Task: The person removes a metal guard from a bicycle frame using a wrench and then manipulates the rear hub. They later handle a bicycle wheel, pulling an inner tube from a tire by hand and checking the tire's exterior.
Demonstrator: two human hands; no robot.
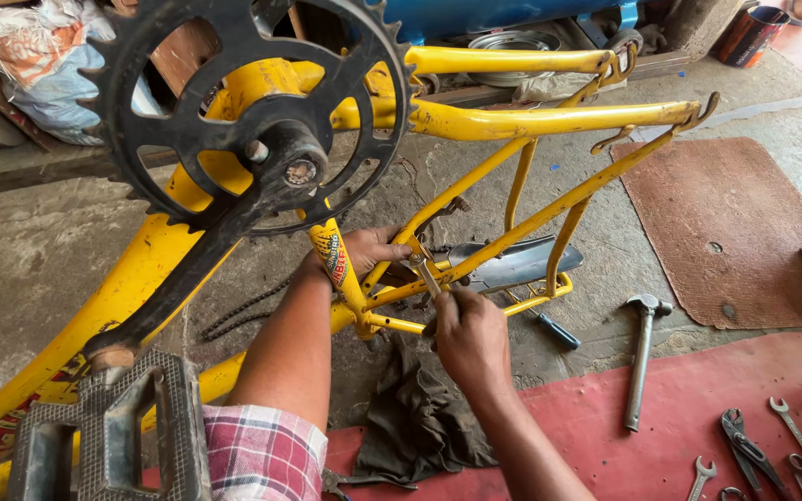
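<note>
A slim silver metal spanner [425, 276] is gripped by the right hand [469, 336], shaft slanting up-left toward the yellow steel bicycle frame [531, 121]; the left hand [370, 249], nearer, clasps a stay.

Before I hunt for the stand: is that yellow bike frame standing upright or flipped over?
Flipped over. The yellow frame has its chainring and pedal raised toward the camera, dropouts pointing up.

- Bike frame [531, 121]: bright yellow, scuffed.
- Chainwheel [252, 111] on the frame: black.
- Pedal [109, 431] below the chainwheel: grey.
- Sleeve [257, 455] beside the pedal: red-and-white plaid.
- Mat [605, 436] under the frame: red.
- Rag [420, 417] on the mat: dark grey.
</note>
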